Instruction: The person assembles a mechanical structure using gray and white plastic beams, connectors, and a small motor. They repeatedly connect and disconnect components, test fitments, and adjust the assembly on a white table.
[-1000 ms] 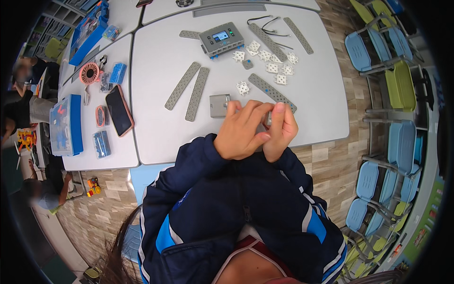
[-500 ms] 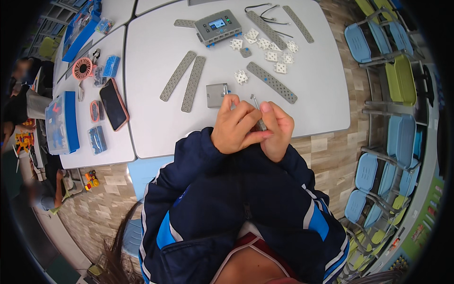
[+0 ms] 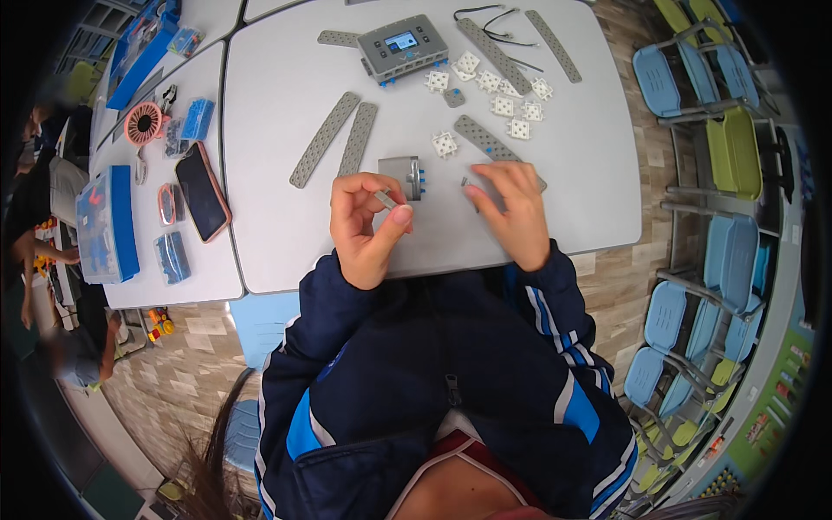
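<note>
My left hand is closed, pinching a small grey plastic piece between thumb and fingers. Just behind it lies a grey box-shaped motor block with blue pegs along its right side. My right hand hovers low over the table with thumb and fingers apart. By its thumb tip is a tiny grey piece; whether the thumb touches it I cannot tell. Partly covered by the right fingers is a long grey perforated beam holding blue pins.
Farther back stand a grey control unit with a lit screen and several white perforated connectors. Two grey beams lie to the left. A phone, a pink fan and a blue-edged case occupy the left table.
My hands were together and have moved apart. The left went left with the small grey piece; the right opened and shifted slightly right, its fingers now over the table.
</note>
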Tool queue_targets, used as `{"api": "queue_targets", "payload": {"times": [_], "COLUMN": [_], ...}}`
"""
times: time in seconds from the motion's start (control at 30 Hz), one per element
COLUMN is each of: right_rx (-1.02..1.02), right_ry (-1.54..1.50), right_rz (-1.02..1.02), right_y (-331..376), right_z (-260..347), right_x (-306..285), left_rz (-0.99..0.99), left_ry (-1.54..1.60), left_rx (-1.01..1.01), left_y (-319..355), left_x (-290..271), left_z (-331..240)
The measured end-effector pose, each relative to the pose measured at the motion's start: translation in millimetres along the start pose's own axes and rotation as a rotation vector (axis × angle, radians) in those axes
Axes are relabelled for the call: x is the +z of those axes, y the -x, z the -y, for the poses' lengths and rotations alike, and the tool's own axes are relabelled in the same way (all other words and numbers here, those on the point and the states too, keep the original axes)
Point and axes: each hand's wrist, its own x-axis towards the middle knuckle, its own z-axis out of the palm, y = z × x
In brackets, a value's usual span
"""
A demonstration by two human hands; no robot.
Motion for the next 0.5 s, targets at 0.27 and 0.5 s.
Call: {"api": "queue_targets", "payload": {"times": [0.27,0.5], "right_rx": [-0.062,-0.251], "right_ry": [-0.039,-0.025], "right_rz": [0.103,0.075], "right_y": [-14,-176], "right_z": [-12,-69], "right_x": [14,-11], "left_rz": [-0.002,0.014], "left_ry": [-0.056,-0.139], "left_rx": [-0.065,0.02], "left_y": [-8,-39], "left_x": [-24,-31], "left_z": [9,-4]}}
